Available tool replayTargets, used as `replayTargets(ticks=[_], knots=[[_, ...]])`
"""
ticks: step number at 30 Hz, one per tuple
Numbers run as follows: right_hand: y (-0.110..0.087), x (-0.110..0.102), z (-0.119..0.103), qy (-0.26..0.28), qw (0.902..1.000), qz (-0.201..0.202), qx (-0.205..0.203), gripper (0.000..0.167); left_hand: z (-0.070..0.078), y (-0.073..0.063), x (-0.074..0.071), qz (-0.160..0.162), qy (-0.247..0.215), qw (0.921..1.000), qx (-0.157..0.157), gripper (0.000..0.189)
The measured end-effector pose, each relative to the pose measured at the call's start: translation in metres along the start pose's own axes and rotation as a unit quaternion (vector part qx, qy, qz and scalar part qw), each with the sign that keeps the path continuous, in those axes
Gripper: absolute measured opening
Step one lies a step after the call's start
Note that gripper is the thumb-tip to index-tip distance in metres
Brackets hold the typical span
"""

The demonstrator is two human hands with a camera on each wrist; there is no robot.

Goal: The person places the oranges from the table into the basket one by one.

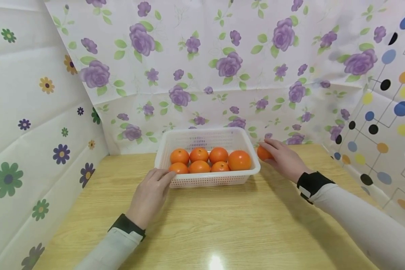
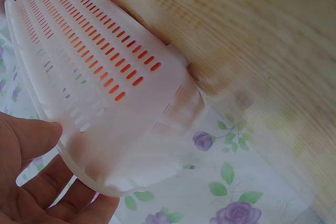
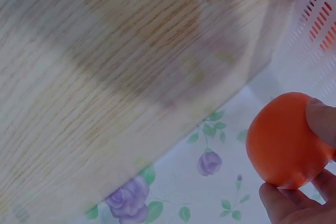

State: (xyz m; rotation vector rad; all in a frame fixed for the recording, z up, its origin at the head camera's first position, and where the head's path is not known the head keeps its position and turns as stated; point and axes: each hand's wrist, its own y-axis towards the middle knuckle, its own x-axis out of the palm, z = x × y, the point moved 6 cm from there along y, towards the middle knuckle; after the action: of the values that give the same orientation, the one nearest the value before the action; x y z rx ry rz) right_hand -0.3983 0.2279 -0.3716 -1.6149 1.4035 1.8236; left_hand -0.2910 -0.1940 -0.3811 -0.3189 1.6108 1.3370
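Note:
A white plastic basket [image 1: 209, 180] with slotted walls stands on the table, with several oranges [image 1: 199, 167] inside in two rough rows. My left hand [image 1: 152, 193] grips the basket's rim at its front left corner. In the left wrist view, the thumb [image 2: 39, 137] lies against the outer wall while the other fingers reach over the rim. My right hand [image 1: 285, 159] holds a single orange [image 1: 264, 153] just outside the basket's right end. The right wrist view shows that orange [image 3: 286, 140] between thumb and fingers, apart from the basket wall [image 3: 315, 35].
The wood-grain table [image 1: 216, 217] ends at a back wall covering [image 1: 206, 75] printed with purple roses, close behind the basket. A flower-print sheet [image 1: 37, 131] closes the left side, and a dotted sheet [image 1: 384, 131] the right.

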Motion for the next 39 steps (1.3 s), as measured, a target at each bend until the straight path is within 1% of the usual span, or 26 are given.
replayTargets(ticks=[4, 9, 16, 25, 29, 34, 39], knots=[[-0.003, -0.002, -0.001, -0.001, 0.9999, 0.010, -0.010, 0.064, 0.000, 0.000, 0.000, -0.002, 0.002, 1.0000, -0.001, 0.052], [-0.004, -0.006, -0.002, -0.001, 0.9999, 0.009, -0.011, 0.063, 0.001, 0.001, 0.000, 0.000, 0.005, 1.0000, 0.003, 0.051], [0.006, -0.024, -0.014, 0.002, 0.9998, 0.015, -0.016, 0.064, 0.001, 0.000, -0.001, 0.004, 0.003, 1.0000, 0.004, 0.051], [0.016, -0.033, -0.026, 0.000, 0.9997, 0.013, -0.018, 0.064, 0.000, 0.002, -0.001, 0.006, 0.001, 1.0000, 0.007, 0.050], [0.022, -0.038, -0.031, 0.004, 0.9997, 0.016, -0.018, 0.063, 0.000, 0.002, -0.001, 0.006, 0.002, 1.0000, 0.006, 0.050], [0.035, -0.043, -0.041, 0.010, 0.9993, 0.023, -0.026, 0.062, 0.001, 0.001, -0.001, 0.003, -0.001, 1.0000, 0.000, 0.050], [0.049, -0.041, -0.052, 0.021, 0.9996, 0.001, -0.021, 0.064, 0.001, 0.001, -0.001, 0.006, -0.001, 1.0000, 0.005, 0.049]])
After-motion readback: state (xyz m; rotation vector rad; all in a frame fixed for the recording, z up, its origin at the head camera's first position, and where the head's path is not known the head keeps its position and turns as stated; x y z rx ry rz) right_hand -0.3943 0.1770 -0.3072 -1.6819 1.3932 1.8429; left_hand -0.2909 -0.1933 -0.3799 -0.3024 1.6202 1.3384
